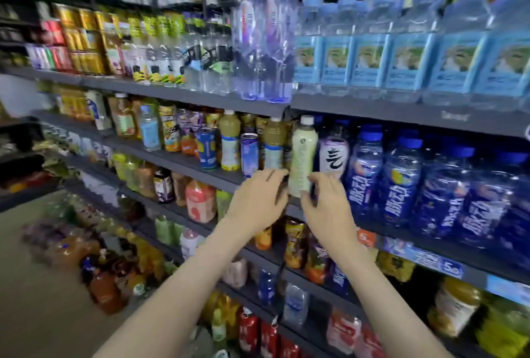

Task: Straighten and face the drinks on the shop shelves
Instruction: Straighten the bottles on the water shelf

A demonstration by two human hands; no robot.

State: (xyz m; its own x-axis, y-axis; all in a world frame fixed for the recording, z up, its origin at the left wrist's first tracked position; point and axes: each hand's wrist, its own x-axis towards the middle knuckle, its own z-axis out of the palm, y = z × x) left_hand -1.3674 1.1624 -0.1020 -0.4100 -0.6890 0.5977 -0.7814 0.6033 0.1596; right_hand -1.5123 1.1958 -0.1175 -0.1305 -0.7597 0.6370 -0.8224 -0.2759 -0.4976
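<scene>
A pale green bottle with a white cap (303,154) stands at the front of the second shelf (183,161), leaning slightly. My left hand (259,200) and my right hand (327,202) flank its lower part, fingers curled at its sides; the blurred image hides whether they truly grip it. Left of it stand a yellowish bottle with a white cap (274,142) and a blue can (249,154). To its right is a purple-white bottle (334,154), then a row of blue sports-drink bottles (401,182).
The shelf above holds clear tall water bottles (263,42) and blue-labelled water bottles (372,48). Lower shelves carry juices, cans and small bottles. Several bottles stand on the floor (103,280) at lower left. Price tags (430,260) line the shelf edge at right.
</scene>
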